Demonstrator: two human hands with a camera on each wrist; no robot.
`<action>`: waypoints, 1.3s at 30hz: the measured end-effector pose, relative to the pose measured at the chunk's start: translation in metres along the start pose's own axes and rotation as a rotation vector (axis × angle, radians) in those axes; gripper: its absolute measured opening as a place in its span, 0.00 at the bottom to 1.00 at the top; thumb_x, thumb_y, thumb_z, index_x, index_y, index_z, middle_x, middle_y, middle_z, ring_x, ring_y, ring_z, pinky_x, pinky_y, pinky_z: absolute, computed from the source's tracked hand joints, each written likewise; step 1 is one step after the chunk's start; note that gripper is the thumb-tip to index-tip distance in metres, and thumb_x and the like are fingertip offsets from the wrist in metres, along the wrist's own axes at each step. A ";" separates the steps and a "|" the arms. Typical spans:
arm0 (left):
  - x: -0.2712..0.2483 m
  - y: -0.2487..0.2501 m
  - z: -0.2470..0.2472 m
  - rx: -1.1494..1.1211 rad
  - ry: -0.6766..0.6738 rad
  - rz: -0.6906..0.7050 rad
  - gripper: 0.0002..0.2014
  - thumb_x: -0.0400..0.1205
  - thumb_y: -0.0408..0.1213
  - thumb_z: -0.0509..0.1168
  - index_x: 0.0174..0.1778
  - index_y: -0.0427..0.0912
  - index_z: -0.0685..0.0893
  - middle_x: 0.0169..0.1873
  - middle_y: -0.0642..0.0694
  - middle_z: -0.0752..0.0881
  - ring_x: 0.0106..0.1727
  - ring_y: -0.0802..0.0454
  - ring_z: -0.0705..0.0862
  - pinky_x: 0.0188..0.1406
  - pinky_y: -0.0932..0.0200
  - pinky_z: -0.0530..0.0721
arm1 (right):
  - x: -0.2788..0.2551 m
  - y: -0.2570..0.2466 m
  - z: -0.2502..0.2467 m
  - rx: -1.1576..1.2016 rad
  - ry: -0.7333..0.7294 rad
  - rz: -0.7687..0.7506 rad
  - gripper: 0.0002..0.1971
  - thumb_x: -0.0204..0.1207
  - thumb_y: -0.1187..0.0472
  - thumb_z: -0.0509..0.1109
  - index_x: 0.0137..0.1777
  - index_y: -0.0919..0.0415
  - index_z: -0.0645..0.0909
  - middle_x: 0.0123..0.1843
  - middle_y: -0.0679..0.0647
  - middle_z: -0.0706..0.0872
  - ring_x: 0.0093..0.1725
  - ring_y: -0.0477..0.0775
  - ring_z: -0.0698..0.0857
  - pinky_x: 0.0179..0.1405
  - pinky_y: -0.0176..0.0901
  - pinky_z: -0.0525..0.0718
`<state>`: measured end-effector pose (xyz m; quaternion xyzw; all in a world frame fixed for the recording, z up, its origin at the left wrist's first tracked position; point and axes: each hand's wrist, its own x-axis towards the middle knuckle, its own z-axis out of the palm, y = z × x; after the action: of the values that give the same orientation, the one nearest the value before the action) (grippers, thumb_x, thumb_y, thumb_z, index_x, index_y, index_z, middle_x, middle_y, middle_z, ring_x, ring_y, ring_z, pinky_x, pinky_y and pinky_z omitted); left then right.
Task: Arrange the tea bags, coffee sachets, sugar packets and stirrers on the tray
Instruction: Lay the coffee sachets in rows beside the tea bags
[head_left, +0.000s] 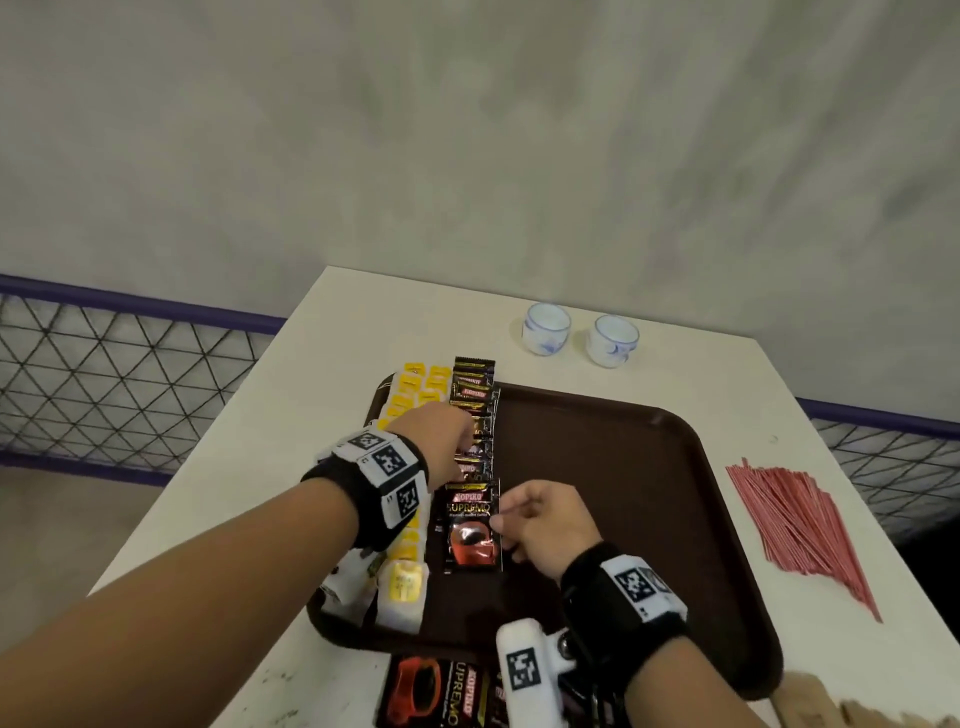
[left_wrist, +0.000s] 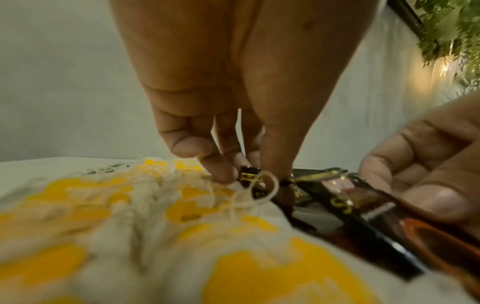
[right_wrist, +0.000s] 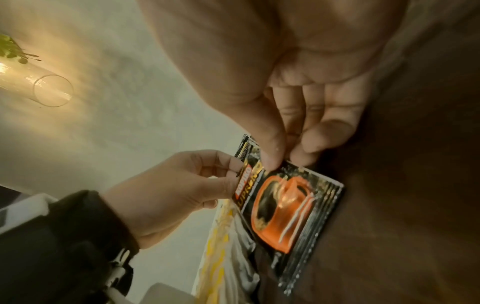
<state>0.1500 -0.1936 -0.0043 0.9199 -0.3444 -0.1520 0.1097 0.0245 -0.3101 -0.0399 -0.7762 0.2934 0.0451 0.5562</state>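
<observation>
- Both hands work the coffee row: right hand pinches the right edge of the nearest coffee sachet between thumb and fingertips; left hand has its fingers curled down, pinching a sachet edge farther up the row.
- Sachets lie overlapped in a line on the brown tray, just beside the yellow-tagged tea bags along the tray's left side.
- Handling, as a judgement: sachets look light, flat, glossy foil; likely slippery. Grip at the crimped edge seal, not the middle.
- Tea bags look soft, strings loose; may snag.
- Red stirrers lie off the tray on the surface; thin, likely to scatter. Take them as a bundle.
</observation>
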 end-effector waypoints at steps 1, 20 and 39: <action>0.000 -0.001 0.002 0.000 0.028 0.003 0.14 0.74 0.39 0.74 0.53 0.47 0.80 0.56 0.48 0.82 0.57 0.48 0.80 0.54 0.56 0.80 | 0.003 0.000 0.002 -0.002 0.010 0.014 0.09 0.73 0.72 0.74 0.38 0.58 0.79 0.33 0.53 0.83 0.28 0.49 0.82 0.23 0.36 0.77; -0.027 -0.016 -0.028 -0.171 0.292 -0.018 0.10 0.76 0.46 0.71 0.47 0.47 0.80 0.46 0.50 0.79 0.47 0.51 0.78 0.47 0.56 0.77 | 0.006 -0.019 0.023 -0.109 0.179 0.028 0.12 0.70 0.69 0.77 0.38 0.55 0.76 0.43 0.57 0.86 0.34 0.58 0.89 0.38 0.53 0.91; -0.200 0.041 0.059 0.274 -0.066 0.381 0.28 0.64 0.62 0.72 0.58 0.54 0.85 0.47 0.59 0.84 0.43 0.61 0.81 0.44 0.69 0.82 | -0.166 0.014 -0.036 -1.017 -0.209 -0.183 0.27 0.69 0.32 0.69 0.59 0.50 0.81 0.51 0.46 0.80 0.51 0.48 0.77 0.49 0.41 0.76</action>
<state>-0.0388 -0.0964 -0.0057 0.8391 -0.5327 -0.1105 -0.0006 -0.1286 -0.2779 0.0280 -0.9619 0.1083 0.2101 0.1370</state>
